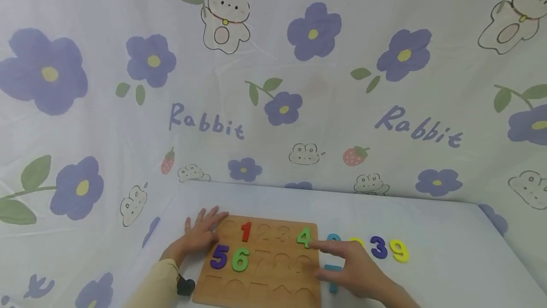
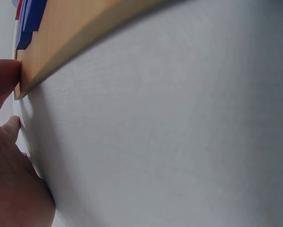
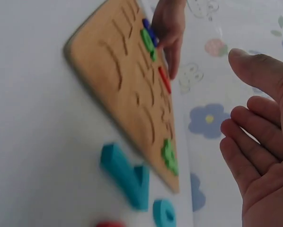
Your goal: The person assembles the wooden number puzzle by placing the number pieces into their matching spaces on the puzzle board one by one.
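Note:
A wooden number board (image 1: 273,270) lies on the table, with a red 1 (image 1: 246,231), a green 4 (image 1: 304,237), a purple 5 (image 1: 219,256) and a green 6 (image 1: 240,259) on it. My left hand (image 1: 198,232) rests at the board's upper left edge, fingers spread and thumb touching its side. In the head view my right hand (image 1: 354,265) reaches over the right edge, index fingertip beside the green 4. The right wrist view shows this hand's fingers (image 3: 252,156) extended with nothing between them. Partly behind the hand lies a blue 7 (image 1: 333,289).
Right of the board lie a purple 3 (image 1: 378,247), a yellow 9 (image 1: 399,251), and a blue piece (image 1: 333,238) and yellow piece (image 1: 356,240), both partly hidden. A red piece (image 3: 109,224) shows at the right wrist view's bottom edge. A patterned curtain (image 1: 273,132) stands behind the table.

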### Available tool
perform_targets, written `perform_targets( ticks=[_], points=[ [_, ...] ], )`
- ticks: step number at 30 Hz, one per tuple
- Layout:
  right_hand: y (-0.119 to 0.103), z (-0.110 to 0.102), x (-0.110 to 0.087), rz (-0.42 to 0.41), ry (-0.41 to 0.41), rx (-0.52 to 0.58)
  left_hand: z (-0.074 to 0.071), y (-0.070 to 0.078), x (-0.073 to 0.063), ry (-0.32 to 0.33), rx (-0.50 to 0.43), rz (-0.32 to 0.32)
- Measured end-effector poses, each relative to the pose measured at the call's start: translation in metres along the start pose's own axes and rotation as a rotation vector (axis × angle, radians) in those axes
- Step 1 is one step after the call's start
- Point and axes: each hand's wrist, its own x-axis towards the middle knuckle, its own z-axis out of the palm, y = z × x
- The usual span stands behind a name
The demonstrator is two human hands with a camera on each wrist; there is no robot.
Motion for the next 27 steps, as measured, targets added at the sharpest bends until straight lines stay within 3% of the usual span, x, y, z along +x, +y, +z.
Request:
perform_targets(
  ticks=[5,11,19,27],
  points=[
    [0.016,-0.016,-0.027,0.085,0.007,-0.055,0.003,-0.003,0.000,0.018,-0.019,0.010],
    [0.030,-0.026,-0.050,0.256,-0.019,-0.006,0.001,-0.001,0.000,0.001,-0.008,-0.015],
    [0.043,-0.032,-0.067,0.372,-0.033,0.033,0.005,-0.008,0.004,0.031,-0.013,0.026],
    [0.055,-0.030,-0.075,0.495,0.005,0.036,0.006,-0.010,0.005,0.027,-0.006,0.022]
  ],
)
